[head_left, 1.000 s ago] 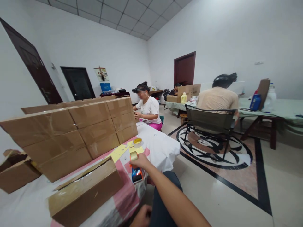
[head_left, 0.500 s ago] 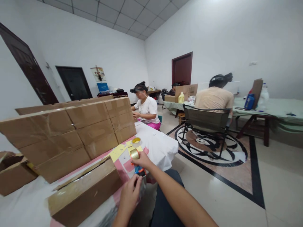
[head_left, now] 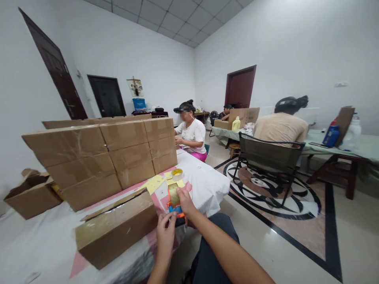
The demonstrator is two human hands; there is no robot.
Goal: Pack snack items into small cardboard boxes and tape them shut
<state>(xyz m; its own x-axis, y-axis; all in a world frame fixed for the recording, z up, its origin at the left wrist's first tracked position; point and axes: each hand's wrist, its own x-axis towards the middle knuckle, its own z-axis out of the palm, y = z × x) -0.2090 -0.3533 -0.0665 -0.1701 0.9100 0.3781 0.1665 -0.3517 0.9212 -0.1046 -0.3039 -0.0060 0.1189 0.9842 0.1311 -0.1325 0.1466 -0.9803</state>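
An orange and blue tape dispenser (head_left: 174, 209) with a wide golden-brown tape roll (head_left: 173, 194) on it is held over the table's near edge. My right hand (head_left: 187, 203) grips it from the right, with the thumb along the roll. My left hand (head_left: 166, 230) is closed at the blue part, thumb and forefinger together; whether they pinch the tape's end is too small to tell. Left of my hands lies a long cardboard box (head_left: 117, 230), its upper flap edge slightly raised. Beyond the dispenser, another tape roll (head_left: 177, 173) rests on the table.
Stacked cardboard boxes (head_left: 100, 157) form a wall along the table's far left side. An open carton (head_left: 32, 197) stands at the left. A co-worker in a white shirt (head_left: 194, 134) sits beyond the stack; another person (head_left: 280, 128) sits on a chair (head_left: 271, 156) at the right.
My view has swung a little left. The dispenser has turned so more of its roll and orange frame shows, and my left hand has come up against its blue part.
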